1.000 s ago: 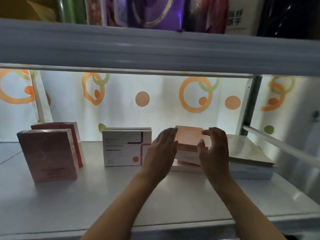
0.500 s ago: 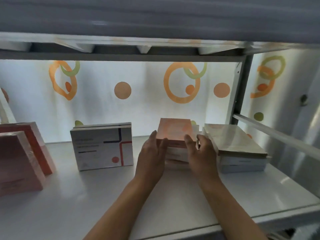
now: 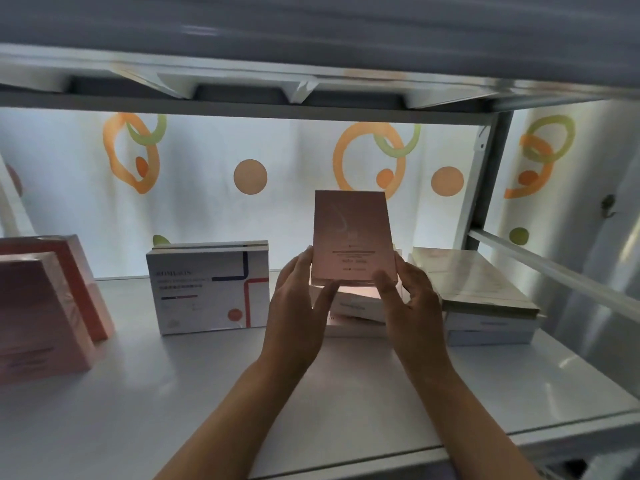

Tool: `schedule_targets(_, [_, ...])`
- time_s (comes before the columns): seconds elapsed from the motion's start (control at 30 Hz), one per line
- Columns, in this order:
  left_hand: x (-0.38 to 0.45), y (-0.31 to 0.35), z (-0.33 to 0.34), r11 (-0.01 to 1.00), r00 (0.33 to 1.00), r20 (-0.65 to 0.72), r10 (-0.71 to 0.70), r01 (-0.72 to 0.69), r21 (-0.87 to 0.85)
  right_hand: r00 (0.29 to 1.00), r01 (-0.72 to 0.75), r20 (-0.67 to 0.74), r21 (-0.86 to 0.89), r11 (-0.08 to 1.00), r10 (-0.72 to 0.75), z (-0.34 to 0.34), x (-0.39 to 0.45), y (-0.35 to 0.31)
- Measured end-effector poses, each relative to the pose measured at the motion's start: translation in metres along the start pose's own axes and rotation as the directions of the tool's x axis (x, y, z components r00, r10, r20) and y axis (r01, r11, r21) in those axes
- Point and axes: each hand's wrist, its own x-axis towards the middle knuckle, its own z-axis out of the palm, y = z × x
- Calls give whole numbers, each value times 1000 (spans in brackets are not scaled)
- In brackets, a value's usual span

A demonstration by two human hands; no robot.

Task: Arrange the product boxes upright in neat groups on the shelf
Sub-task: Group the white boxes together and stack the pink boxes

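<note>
A pink box (image 3: 353, 237) stands upright above flat white boxes (image 3: 356, 308); white-fronted boxes (image 3: 207, 289) and pink boxes (image 3: 45, 306) stand upright leftward; a flat stack (image 3: 485, 299) lies right.

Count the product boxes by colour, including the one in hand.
Pink boxes: 3, including the held pink box between the left hand and right hand.
White boxes: about 6; the stacked edges are unclear.
Total: about 9.

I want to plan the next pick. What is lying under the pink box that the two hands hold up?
Under the pink box lie white boxes, stacked flat on the shelf. The left hand and right hand cover their ends, so the count is unclear.
</note>
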Motion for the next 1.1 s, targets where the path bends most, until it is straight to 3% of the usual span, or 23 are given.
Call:
schedule_targets(0.13, [-4, 1, -1, 998, 996, -76, 48, -45, 31, 999, 44, 0, 10, 999, -44, -2, -2, -5])
schedule_targets(0.53, [-6, 0, -2, 981, 973, -133, 189, -180, 79, 999, 36, -36, 19, 999, -35, -1, -5, -6])
schedule_targets(1.1, [-6, 1, -3, 976, 971, -120, 208, -198, 96, 996, 44, -73, 0, 999, -44, -1, -9, -11])
